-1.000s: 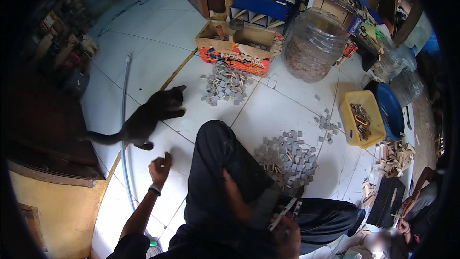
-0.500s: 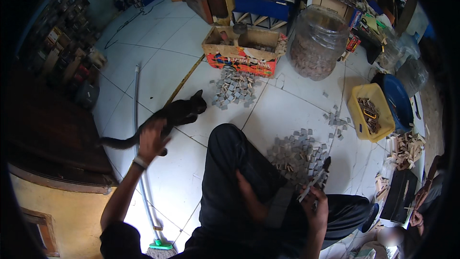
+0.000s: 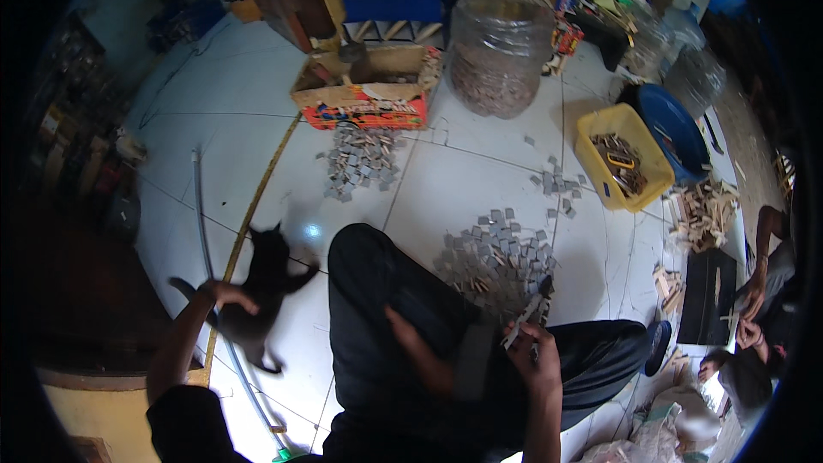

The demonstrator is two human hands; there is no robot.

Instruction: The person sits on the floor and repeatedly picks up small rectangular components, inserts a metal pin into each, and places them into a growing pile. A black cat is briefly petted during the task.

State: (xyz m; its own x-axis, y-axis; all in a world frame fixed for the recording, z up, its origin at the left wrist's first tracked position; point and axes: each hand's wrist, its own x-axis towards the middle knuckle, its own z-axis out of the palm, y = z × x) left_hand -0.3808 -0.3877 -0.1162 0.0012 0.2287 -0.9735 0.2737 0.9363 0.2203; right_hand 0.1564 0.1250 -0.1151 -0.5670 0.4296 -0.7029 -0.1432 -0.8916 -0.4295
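A black cat (image 3: pixel 264 279) is on the white tiles at the left, its head away from me and a front leg stretched to the right. My left hand (image 3: pixel 230 295) is closed on the cat's back near its tail; part of the fingers is hidden against the dark fur. Above my bent right leg, my right hand (image 3: pixel 538 360) grips a pale flat strip (image 3: pixel 514 334). A dark, pointed thing (image 3: pixel 545 286) rises beside it, too unclear to name. Just beyond lies a heap of small grey square pieces (image 3: pixel 501 249).
Another grey heap (image 3: pixel 362 159) lies before a torn red carton (image 3: pixel 364 107). A big clear plastic jar (image 3: pixel 497 60), a yellow basin (image 3: pixel 591 141) and a blue basin (image 3: pixel 686 133) stand beyond. A mop pole (image 3: pixel 204 240) runs along the left. At right, another person's hands (image 3: pixel 751 313) work by wood pieces.
My left hand has drawn back toward me, and the cat has turned and shifted back with it. The view has swung right. My right hand keeps its hold on the pale strip.
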